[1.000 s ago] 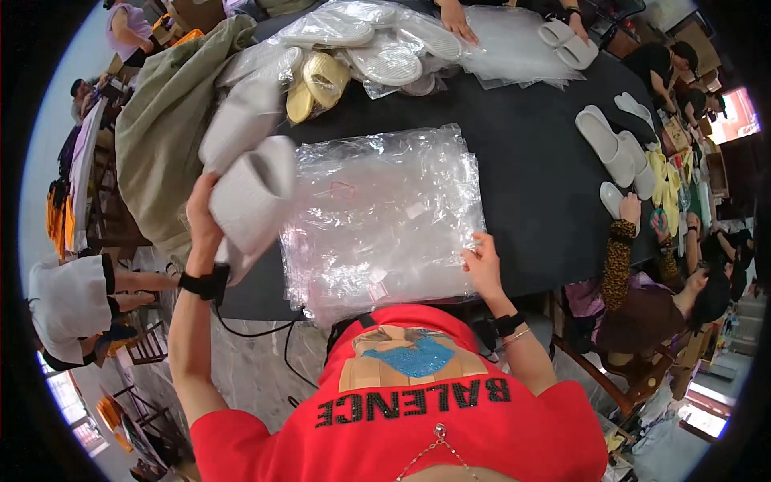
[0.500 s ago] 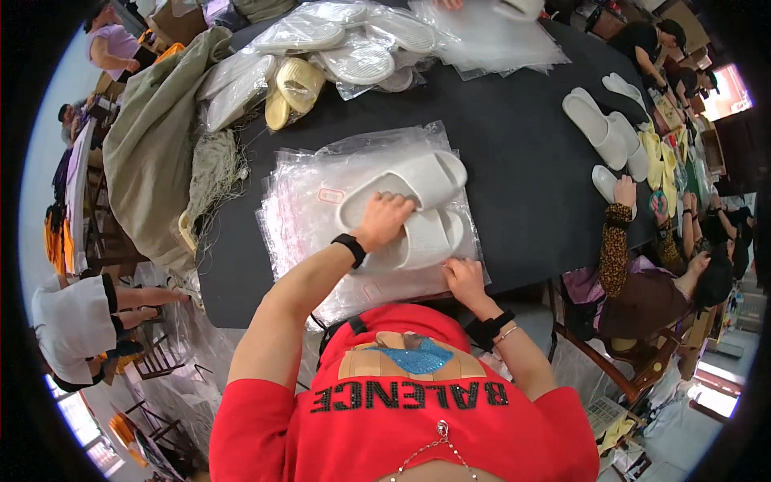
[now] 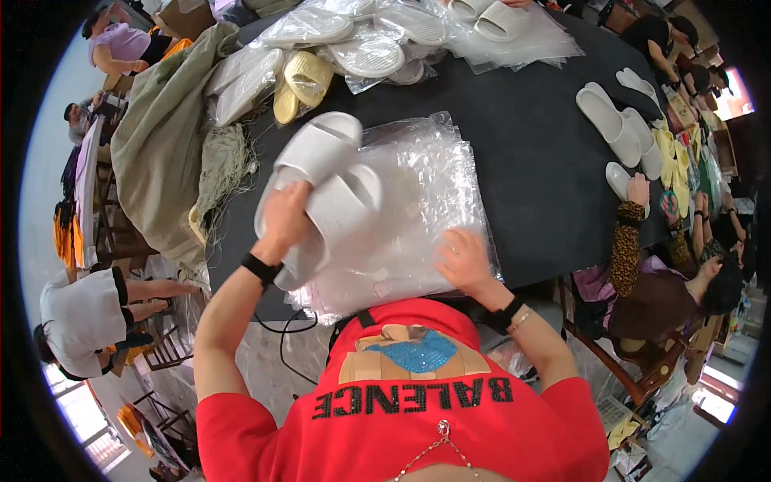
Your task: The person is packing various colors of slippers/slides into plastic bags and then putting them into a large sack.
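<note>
My left hand (image 3: pixel 288 215) grips a pair of light grey slide slippers (image 3: pixel 344 207), tilted and held over the left side of a stack of clear plastic bags (image 3: pixel 414 193). The slippers' straps are at the upper right of my fingers, and their soles partly cover the bags' left edge. Over the right part of the stack is my right hand (image 3: pixel 464 259), its fingers loosely bent and a little blurred. Its fingertips are at the top bag, with nothing visible between them; whether they press on the plastic is hard to see.
Bagged white slippers (image 3: pixel 365 58) and a bagged yellow pair (image 3: pixel 307 79) lie at the far side of the black table (image 3: pixel 522 169). A green-grey sack (image 3: pixel 165 153) hangs at the left. At the right, a co-worker's hand (image 3: pixel 638 189) touches a slipper near loose grey slippers (image 3: pixel 610 124).
My left hand has lifted the slippers off the middle of the bags and carried them left, turning them. My right hand has moved from the stack's near edge up over the bags.
</note>
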`<action>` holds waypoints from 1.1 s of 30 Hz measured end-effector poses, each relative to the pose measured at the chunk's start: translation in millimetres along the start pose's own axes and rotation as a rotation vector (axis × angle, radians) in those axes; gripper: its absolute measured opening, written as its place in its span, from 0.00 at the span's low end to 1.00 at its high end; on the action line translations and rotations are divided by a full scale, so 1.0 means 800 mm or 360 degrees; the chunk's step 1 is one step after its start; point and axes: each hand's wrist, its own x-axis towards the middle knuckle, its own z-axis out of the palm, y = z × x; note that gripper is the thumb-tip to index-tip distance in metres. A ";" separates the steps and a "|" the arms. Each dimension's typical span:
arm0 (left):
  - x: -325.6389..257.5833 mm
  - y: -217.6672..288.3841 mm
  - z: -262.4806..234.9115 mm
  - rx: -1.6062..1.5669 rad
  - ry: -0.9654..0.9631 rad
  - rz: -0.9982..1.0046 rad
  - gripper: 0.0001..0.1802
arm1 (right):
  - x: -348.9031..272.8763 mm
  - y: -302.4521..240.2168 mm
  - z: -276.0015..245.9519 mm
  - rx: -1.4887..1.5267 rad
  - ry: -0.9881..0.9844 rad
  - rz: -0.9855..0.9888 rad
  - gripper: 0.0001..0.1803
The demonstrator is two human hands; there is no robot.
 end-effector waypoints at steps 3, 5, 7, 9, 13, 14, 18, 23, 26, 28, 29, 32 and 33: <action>-0.024 0.048 0.046 0.0003 -0.0265 0.0116 0.13 | 0.029 -0.012 0.023 -0.0171 -0.0307 -0.0288 0.31; -0.043 0.051 0.103 -0.0003 -0.0327 0.0001 0.12 | 0.031 -0.010 0.041 -0.0214 -0.0484 -0.0302 0.35; -0.044 0.040 0.111 -0.0033 -0.0196 0.0035 0.12 | 0.025 0.000 0.047 -0.0212 -0.0581 -0.0314 0.42; -0.042 0.025 0.105 -0.0130 -0.0100 0.0078 0.12 | 0.018 0.007 0.054 -0.0204 -0.0588 -0.0274 0.43; -0.087 -0.068 0.108 -0.0107 0.0157 -0.0401 0.10 | 0.022 0.002 0.055 -0.0204 -0.0633 -0.0269 0.45; -0.101 -0.096 0.105 -0.0057 0.0135 -0.0540 0.10 | 0.025 -0.002 0.052 -0.0221 -0.0626 -0.0283 0.45; -0.074 -0.105 0.039 0.0013 0.0259 -0.0730 0.11 | 0.027 0.003 0.043 -0.0227 -0.0654 -0.0232 0.45; -0.036 -0.036 -0.041 -0.0002 0.0135 -0.0347 0.12 | 0.050 0.006 0.024 0.0603 -0.0580 0.0166 0.45; -0.027 0.043 -0.050 -0.0166 0.0211 0.0410 0.14 | 0.076 -0.032 -0.031 0.2157 0.0011 0.0472 0.46; -0.021 0.086 -0.042 -0.0135 0.0035 0.0671 0.12 | 0.083 -0.033 -0.048 0.2131 0.0241 0.0466 0.43; -0.014 0.107 -0.038 -0.0168 -0.0040 0.0813 0.11 | 0.085 -0.030 -0.051 0.1905 0.0396 0.0309 0.39; -0.002 0.152 -0.022 -0.0137 -0.0119 0.1001 0.09 | 0.072 -0.027 -0.087 0.1726 0.0378 0.0619 0.30; 0.001 0.162 -0.017 -0.0179 -0.0151 0.0987 0.10 | 0.066 -0.026 -0.090 0.1709 0.0401 0.0619 0.30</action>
